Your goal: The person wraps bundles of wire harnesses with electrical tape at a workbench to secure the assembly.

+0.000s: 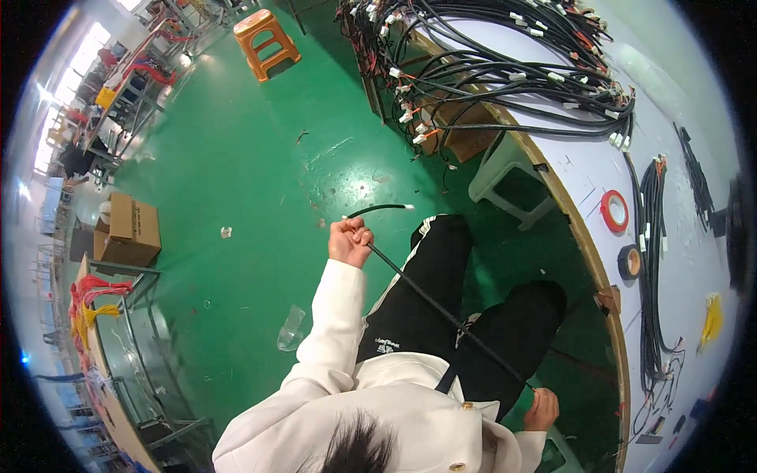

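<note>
A black cable (430, 298) stretches slantwise across my lap between my two hands. My left hand (350, 241) is closed around it near one end, with a short curved length ending in a white tip poking out past the fingers. Lower down on the right, my right hand (542, 409) is closed on the cable's other end, close to the table edge. Whatever sits inside the right fingers is hidden. The cable looks fairly straight between the hands, above my black trousers.
The white table (579, 169) curves along my right, carrying bundled black cables (505, 75), a red tape roll (614, 211), a black tape roll (629, 262) and yellow ties (710, 322). An orange stool (266, 46), a cardboard box (128, 230) and a white stool (516, 185) stand on the green floor.
</note>
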The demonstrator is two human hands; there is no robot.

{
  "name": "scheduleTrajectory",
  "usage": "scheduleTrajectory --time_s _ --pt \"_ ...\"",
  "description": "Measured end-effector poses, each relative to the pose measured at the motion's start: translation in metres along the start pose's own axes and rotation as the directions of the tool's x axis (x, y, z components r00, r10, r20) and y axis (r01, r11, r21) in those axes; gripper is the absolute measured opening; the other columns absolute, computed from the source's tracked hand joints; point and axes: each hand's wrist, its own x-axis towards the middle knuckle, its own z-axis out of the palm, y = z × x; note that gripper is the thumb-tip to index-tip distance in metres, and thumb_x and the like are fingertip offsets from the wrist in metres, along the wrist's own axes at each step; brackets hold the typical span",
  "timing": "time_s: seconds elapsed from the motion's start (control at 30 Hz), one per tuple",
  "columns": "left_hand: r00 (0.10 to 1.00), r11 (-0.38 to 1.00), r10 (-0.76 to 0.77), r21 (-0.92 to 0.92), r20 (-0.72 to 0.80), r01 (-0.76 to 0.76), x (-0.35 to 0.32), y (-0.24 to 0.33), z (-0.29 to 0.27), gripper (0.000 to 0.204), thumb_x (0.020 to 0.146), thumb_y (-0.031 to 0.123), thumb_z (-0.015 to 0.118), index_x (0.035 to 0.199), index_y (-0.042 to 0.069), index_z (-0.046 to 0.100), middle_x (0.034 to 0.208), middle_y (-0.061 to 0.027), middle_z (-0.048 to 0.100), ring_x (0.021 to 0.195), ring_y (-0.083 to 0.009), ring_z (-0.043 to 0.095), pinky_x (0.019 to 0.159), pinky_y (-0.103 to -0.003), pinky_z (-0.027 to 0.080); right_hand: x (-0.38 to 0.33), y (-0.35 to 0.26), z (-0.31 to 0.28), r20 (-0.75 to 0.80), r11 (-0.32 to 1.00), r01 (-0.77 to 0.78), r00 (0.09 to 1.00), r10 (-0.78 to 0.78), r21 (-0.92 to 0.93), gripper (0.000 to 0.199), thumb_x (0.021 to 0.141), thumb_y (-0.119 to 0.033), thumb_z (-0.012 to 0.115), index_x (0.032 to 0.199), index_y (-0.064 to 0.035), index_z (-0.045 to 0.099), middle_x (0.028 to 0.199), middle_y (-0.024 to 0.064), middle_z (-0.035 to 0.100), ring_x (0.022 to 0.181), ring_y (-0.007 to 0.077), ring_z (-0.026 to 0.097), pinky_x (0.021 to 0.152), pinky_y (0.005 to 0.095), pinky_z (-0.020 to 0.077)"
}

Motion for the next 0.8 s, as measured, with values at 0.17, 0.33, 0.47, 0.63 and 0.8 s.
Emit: scheduleTrajectory --time_s 0.17,0.33,0.47,0.63,0.8 --pt "1.000 0.990 0.004 0.137 0.022 -0.007 -0.002 -0.001 0.005 0.007 0.082 0.011 0.044 0.077 0.006 0.046 0.072 -0.0051 0.050 0.049 -0.0113 0.035 0.049 -0.027 0.031 0.015 0.017 -0.001 -0.026 0.999 0.036 0.999 -0.037 -0.039 0.011 0.087 -0.010 0.051 0.085 -0.0019 0.059 0.084 0.0140 0.060 0.080 0.0320 0.058 0.071 0.0409 0.0436" --pt "0.959 0.973 0.179 0.106 0.222 -0.206 -0.013 0.022 0.037 0.007 0.084 0.011 0.047 0.080 0.005 0.048 0.082 -0.0047 0.052 0.054 -0.0108 0.038 0.053 -0.026 0.033 0.073 0.014 -0.004 -0.149 0.989 0.148 0.977 -0.150 -0.021 0.010 0.085 -0.008 0.053 0.087 -0.0009 0.060 0.086 0.0140 0.060 0.082 0.0318 0.058 0.071 0.0389 0.0432" --pt "0.845 0.938 0.261 0.083 0.467 -0.336 -0.064 0.020 0.115 0.010 0.088 0.013 0.047 0.082 0.007 0.049 0.086 -0.0054 0.053 0.061 -0.0103 0.040 0.058 -0.025 0.034 0.140 -0.009 -0.004 -0.080 0.983 0.179 0.981 -0.177 0.027 0.012 0.082 -0.007 0.055 0.090 -0.0004 0.060 0.089 0.0145 0.060 0.083 0.0330 0.057 0.075 0.0402 0.0434" --pt "0.719 0.850 0.190 0.254 0.669 -0.461 -0.118 -0.046 0.177 0.015 0.091 0.015 0.044 0.084 0.005 0.050 0.090 -0.0069 0.055 0.067 -0.0107 0.041 0.065 -0.025 0.035 0.226 -0.093 0.001 -0.090 0.926 0.373 0.926 -0.367 0.064 0.024 0.074 -0.010 0.064 0.098 -0.0041 0.062 0.105 0.0126 0.058 0.092 0.0311 0.056 0.080 0.0408 0.0452" --pt "0.720 0.603 -0.346 0.730 0.602 -0.322 -0.137 -0.111 0.147 0.019 0.093 0.019 0.044 0.091 0.003 0.055 0.095 -0.0074 0.058 0.074 -0.0108 0.046 0.070 -0.025 0.038 0.255 -0.176 -0.077 -0.312 0.617 0.341 0.937 -0.160 0.709 0.029 0.078 -0.009 0.062 0.106 -0.0003 0.060 0.116 0.0109 0.055 0.088 0.0180 0.055 0.073 0.0262 0.0439"
